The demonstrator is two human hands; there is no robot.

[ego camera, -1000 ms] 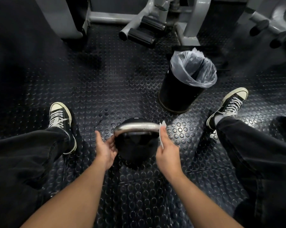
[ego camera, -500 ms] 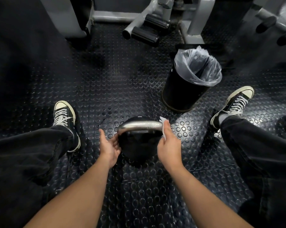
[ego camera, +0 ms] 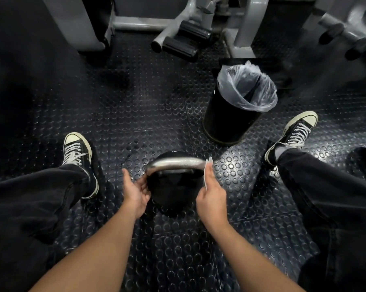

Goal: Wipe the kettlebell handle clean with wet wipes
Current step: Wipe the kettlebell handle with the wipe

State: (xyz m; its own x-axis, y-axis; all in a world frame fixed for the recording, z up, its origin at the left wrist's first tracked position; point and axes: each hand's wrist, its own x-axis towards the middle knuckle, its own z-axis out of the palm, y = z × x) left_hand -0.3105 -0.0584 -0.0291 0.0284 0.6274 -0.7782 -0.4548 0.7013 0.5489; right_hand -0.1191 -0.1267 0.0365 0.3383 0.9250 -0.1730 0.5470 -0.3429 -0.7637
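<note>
The studded rubber floor (ego camera: 119, 106) is carrying everything here, with a lined bin (ego camera: 230, 123) standing just beyond the kettlebell (ego camera: 171, 192), which is sitting between the person's feet. Its metal handle (ego camera: 175, 163) is arching over the black body. The left hand (ego camera: 135, 191) is resting against the kettlebell's left side, fingers relaxed and gripping nothing. The right hand (ego camera: 209, 198) is pinching a wet wipe (ego camera: 206, 171) at the handle's right end (edge-on, so its fold is hard to read). Judging from this, wrapping the wipe round the bar and dragging it leftward, while bracing the bell, would clean best.
</note>
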